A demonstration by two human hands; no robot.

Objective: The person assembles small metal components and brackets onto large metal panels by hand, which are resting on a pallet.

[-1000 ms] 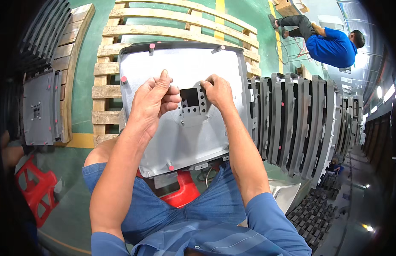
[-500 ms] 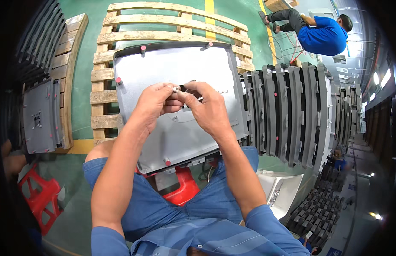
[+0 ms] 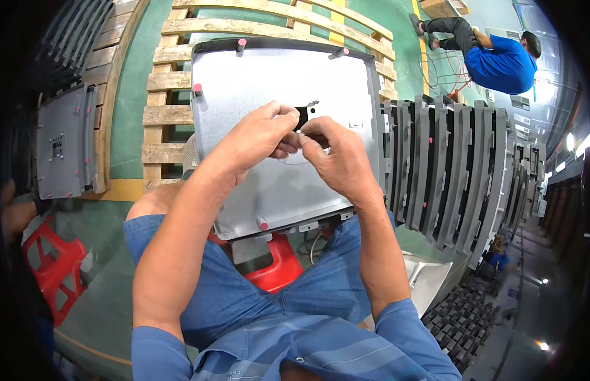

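My left hand point(image 3: 262, 134) and my right hand point(image 3: 341, 155) meet above a grey metal panel point(image 3: 276, 76). Their closed fingertips pinch a small, pale metal fitting point(image 3: 299, 132), mostly covered by the fingers; its exact kind is hard to make out. Beneath the fingers the panel has a dark rectangular cutout point(image 3: 302, 115) with a small round hole beside it. Several red-pink capped pegs stand near the panel's edges, among them a peg point(image 3: 241, 45) at the far left corner and another peg point(image 3: 262, 224) at the near edge. The panel lies over my knees.
A wooden pallet point(image 3: 165, 115) lies beyond the panel. Stacked grey panels point(image 3: 428, 165) stand close on the right, with a white bin point(image 3: 428, 282) nearer me. At left are another panel point(image 3: 63, 149) and a red stool point(image 3: 53, 267). A person in blue point(image 3: 501, 63) bends at far right.
My hands and the panel now appear further right in view, and the panel also higher. The small fitting stays between my fingertips, now less visible. More of the cutout shows.
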